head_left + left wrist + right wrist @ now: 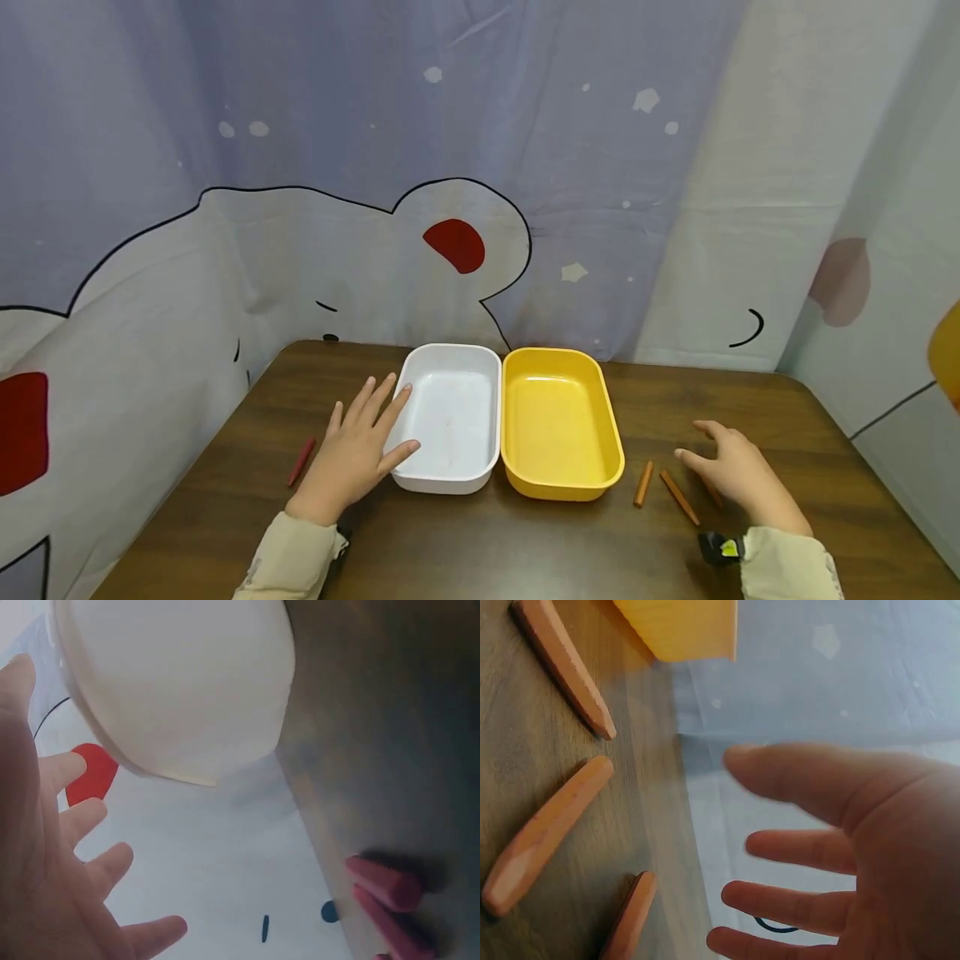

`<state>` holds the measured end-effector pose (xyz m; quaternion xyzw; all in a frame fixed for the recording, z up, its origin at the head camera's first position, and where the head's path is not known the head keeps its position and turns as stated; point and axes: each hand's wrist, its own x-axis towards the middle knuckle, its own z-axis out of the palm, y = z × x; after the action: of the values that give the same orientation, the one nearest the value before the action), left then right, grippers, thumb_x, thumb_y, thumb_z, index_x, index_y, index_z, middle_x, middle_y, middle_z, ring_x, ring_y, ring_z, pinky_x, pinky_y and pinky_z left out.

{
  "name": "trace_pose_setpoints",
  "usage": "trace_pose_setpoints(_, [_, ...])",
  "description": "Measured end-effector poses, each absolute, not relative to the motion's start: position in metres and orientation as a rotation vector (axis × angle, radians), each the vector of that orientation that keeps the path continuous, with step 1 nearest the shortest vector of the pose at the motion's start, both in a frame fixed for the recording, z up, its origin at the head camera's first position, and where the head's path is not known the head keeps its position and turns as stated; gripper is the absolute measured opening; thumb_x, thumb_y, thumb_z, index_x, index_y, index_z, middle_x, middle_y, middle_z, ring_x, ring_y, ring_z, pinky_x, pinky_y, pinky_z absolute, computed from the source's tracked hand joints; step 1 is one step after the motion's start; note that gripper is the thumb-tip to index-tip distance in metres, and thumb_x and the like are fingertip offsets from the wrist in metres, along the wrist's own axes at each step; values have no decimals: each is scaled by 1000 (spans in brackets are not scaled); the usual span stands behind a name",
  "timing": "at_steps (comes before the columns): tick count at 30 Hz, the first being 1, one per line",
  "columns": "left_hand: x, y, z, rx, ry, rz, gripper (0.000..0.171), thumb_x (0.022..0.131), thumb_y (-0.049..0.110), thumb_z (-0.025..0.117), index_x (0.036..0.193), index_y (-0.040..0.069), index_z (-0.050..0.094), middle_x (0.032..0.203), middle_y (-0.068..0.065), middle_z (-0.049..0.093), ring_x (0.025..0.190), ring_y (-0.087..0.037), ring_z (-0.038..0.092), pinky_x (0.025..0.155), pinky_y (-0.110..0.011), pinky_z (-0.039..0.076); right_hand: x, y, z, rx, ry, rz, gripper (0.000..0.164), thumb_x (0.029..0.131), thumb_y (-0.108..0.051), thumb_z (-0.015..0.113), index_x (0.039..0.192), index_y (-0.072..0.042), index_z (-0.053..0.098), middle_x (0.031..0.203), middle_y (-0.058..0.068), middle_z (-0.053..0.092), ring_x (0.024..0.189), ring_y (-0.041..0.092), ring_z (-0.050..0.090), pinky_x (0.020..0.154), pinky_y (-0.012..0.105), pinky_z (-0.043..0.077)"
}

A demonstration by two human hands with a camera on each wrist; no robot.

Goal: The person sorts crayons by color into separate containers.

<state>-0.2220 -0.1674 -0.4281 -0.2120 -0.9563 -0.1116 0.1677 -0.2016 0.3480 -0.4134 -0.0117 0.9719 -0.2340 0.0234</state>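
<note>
The left hand (354,452) is hovering, fingers spread, between red sticks (386,883) and the white tray (450,425); the right hand (738,473) — fingers parted — is hovering by orange sticks (679,498), which are lying between the yellow tray (558,429) and the right edge of the table (840,467).

The right wrist view's bottom edge cuts off one orange stick (631,919), its top the yellow tray (694,630).

Three orange sticks (644,484) are seen lying apart beside the yellow tray (562,425), and red sticks (302,462) near the white tray (453,417).
</note>
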Motion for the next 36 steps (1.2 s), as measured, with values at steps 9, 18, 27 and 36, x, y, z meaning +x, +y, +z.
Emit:
trace_pose_setpoints(9, [-212,-164,-438,-610,-2772,-356,78,99,55,58,158,9,36,164,-13,31,152,-38,23,111,-75,23,-197,355,-423,124,2997,-715,65,97,-28,66,135,20,46,127,43,53,114,61,51,91,67,46])
trace_pose_setpoints(18, [-207,-164,-440,-603,-2824,-442,79,101,55,54,157,2,35,163,-16,32,151,-35,26,116,-67,23,-196,362,-427,247,2904,-718,59,93,-25,67,127,21,52,120,39,60,109,57,57,87,63,50])
trace_pose_setpoints(27, [-212,-165,-443,-599,-2831,-430,81,102,56,51,156,-1,33,163,-17,31,151,-33,26,118,-63,24,-199,362,-430,226,2898,-741,45,93,-18,69,118,18,60,103,29,68,93,43,65,79,57,53])
trace_pose_setpoints(36, [-214,-166,-443,-574,-2850,-454,82,102,56,50,156,-2,32,163,-17,30,152,-34,26,117,-64,24,-205,357,-436,241,2949,-775,33,89,-9,71,111,14,65,94,22,69,88,38,66,77,55,53])
